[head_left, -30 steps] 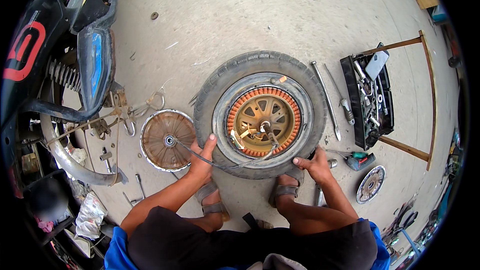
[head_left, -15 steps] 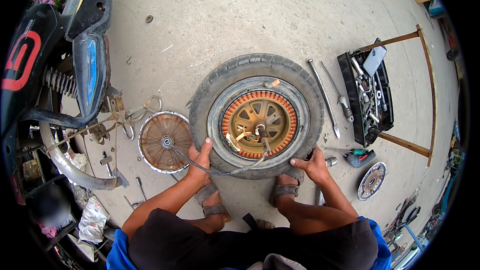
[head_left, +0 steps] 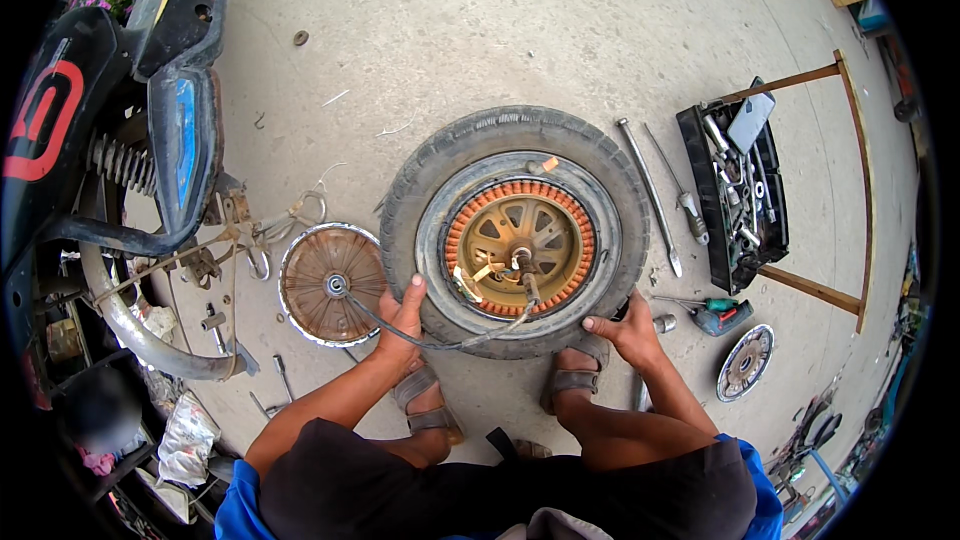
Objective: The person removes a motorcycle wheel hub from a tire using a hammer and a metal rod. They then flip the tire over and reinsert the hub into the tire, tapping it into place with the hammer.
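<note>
Two hands keep their hold, and the wheel barely shifts

Compared with a second ago, the view slides slightly—floor and tools along with it—but the grip itself looks unchanged. The wheel (head_left: 517, 215) sits between the hands, in front of the person's feet. My reading is that the work pauses on a steady hold, with no part changing place.

The left hand (head_left: 402, 318) grasps the tyre (head_left: 628, 230) at its near left edge, thumb on the sidewall, fingers mostly hidden. The right hand (head_left: 632, 336) clasps the near right edge likewise. Whether they bear any weight, I cannot tell.

Ahead of both hands, the ring of copper coils (head_left: 588, 240) lies exposed around the axle (head_left: 529, 280). From there a dark cable (head_left: 450, 347) runs across the left hand toward a brown ribbed disc (head_left: 310, 290), just beside that hand on its left. Beyond the right hand lie a metal bar (head_left: 650, 198) and—farther right—the black toolbox (head_left: 750, 274).
</note>
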